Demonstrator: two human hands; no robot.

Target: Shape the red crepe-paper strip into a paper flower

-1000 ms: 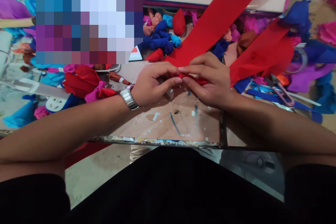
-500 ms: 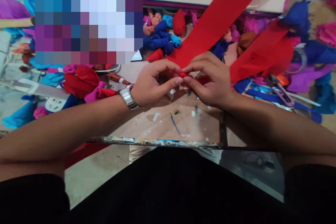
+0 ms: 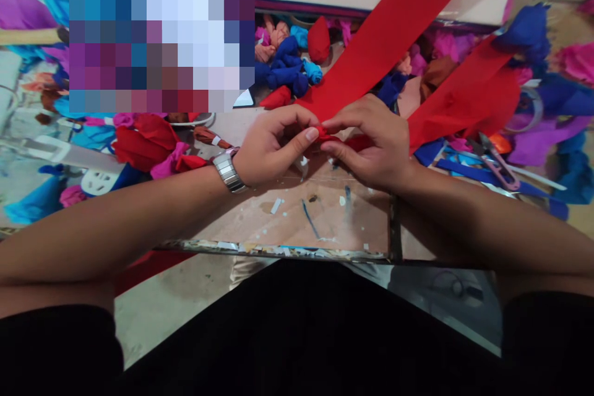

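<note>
Head view: just off centre toward one o'clock, your left hand (image 3: 278, 143) pinches the small red gather (image 3: 326, 134). Your right hand (image 3: 381, 141) has just lowered its thumb; whether it grips, I cannot tell, so left perhaps carries alone. Beyond, the red strip (image 3: 378, 40) runs farther toward one o'clock.

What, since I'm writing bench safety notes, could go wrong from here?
The bunched red material sits at the fingertips of the left hand and right hand, so it might slip and loosen. The long red strip stretches over a cluttered bench and could snag. The pink-handled tool lies near the right forearm, which might brush it.
</note>
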